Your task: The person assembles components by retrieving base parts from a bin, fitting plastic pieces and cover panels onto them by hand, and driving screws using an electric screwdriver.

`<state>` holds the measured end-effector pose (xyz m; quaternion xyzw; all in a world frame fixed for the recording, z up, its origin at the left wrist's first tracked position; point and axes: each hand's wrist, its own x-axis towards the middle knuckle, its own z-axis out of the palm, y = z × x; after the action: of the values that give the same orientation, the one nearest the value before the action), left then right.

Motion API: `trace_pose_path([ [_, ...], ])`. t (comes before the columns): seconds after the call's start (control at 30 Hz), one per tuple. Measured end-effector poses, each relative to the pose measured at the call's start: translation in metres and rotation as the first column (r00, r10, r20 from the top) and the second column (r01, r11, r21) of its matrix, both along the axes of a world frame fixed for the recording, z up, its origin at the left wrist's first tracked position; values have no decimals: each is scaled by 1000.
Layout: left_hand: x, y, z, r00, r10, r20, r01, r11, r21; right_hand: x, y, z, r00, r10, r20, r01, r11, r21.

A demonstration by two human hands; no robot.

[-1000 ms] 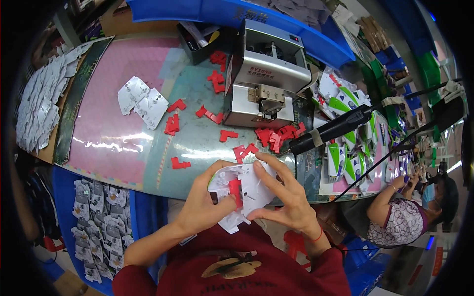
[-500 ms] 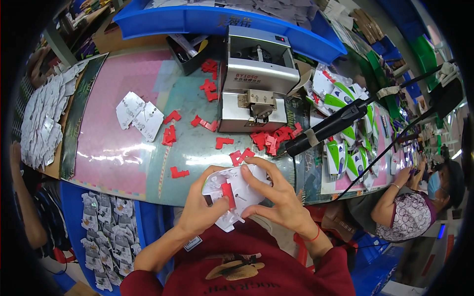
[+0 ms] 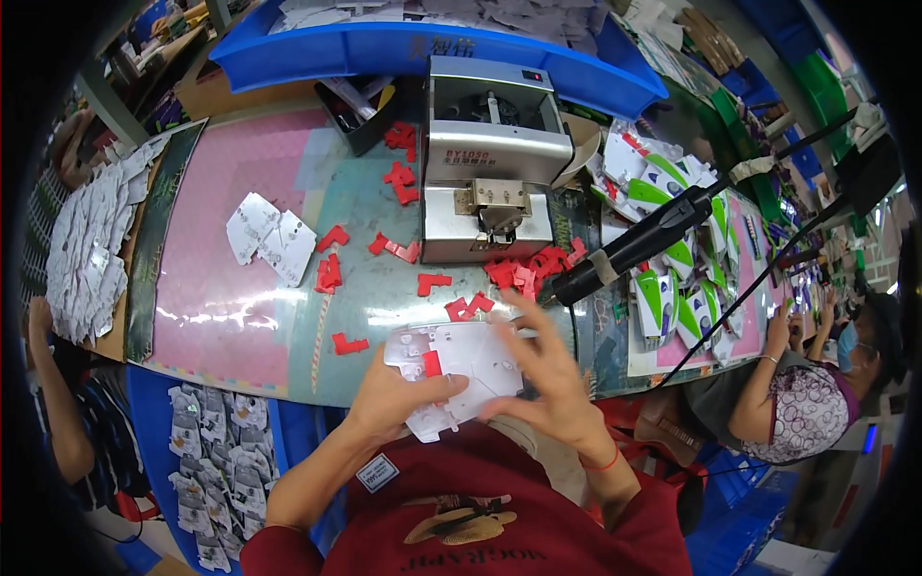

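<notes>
One white shell [image 3: 485, 357], red piece [image 3: 431, 363] inside, sits gripped in my left hand [image 3: 392, 392] over the near edge of the table [image 3: 226, 331]; my right hand [image 3: 557, 389], fingers spread wide, at its right side; one silver machine [image 3: 499, 154], far.

Red print marks the boxy silver metal machine [image 3: 495, 149], and dark characters the long blue plastic bin [image 3: 384, 48], the maroon cloth shirt [image 3: 471, 480] and its square white label [image 3: 377, 473].

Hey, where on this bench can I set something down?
Best is the pink sheet, around the white parts. A smaller patch sits between the black bin, white parts and red pieces. Crowded: the silver machine's front, with red pieces, and the right side, heaped with green-and-white shells.
</notes>
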<state>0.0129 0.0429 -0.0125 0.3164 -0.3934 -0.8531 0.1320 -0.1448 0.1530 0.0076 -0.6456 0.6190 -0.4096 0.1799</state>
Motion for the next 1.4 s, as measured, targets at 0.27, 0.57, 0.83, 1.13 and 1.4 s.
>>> trace_pose_path([
  [0.27,-5,1,-12,1000,21,20,-24,979,202,-58,18,-28,549,-497,672,739,665,-112],
  [0.57,-2,5,-15,995,71,64,-82,979,184,-60,-37,-50,454,-244,857,552,832,-55],
  [0.83,-1,-5,-14,991,134,15,-134,972,194,-59,-56,-13,591,-196,783,503,847,-168],
  [1.13,-9,-18,-16,974,219,-57,-211,969,127,-43,-108,45,806,82,586,203,892,-404],
  [1.4,-13,-25,-16,959,279,-56,-272,957,106,-42,-124,17,809,91,580,232,858,-459],
])
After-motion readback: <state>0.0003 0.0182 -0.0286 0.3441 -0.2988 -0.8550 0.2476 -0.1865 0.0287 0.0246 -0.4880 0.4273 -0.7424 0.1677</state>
